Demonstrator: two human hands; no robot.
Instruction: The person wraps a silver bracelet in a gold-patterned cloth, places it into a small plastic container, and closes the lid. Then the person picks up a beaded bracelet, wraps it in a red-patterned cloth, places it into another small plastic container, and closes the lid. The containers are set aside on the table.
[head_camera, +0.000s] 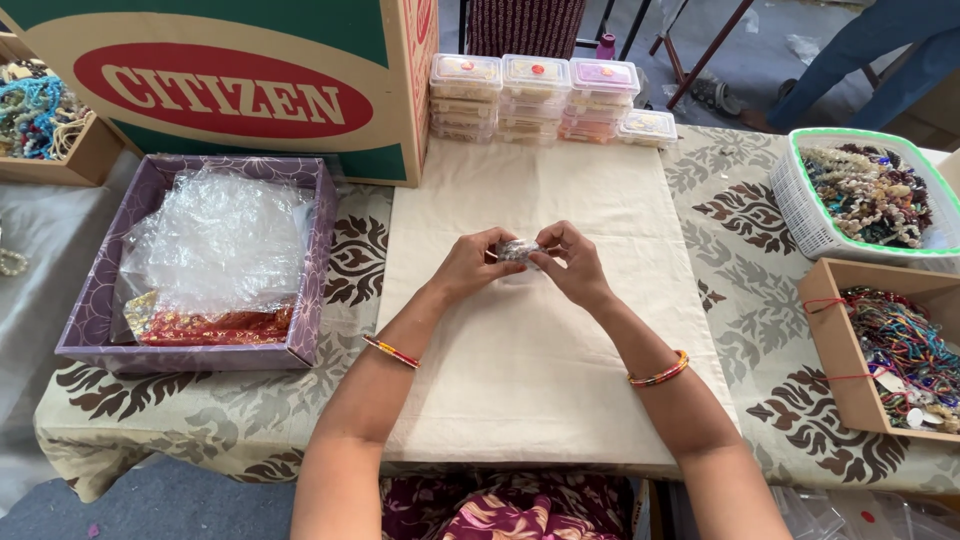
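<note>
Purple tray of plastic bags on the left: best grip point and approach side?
Probably the purple tray's right wall, approached from the bare cream cloth. That rim is straight and exposed; crinkled plastic bags fill the middle, and a large cardboard box crowds the far side. Both hands are pinching a small shiny piece.

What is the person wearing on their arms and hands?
Both arms are bare, with no sleeves or gloves. The left wrist has a thin red and gold bangle. The right wrist has a similar bangle, red and orange. Rings cannot be made out.
</note>
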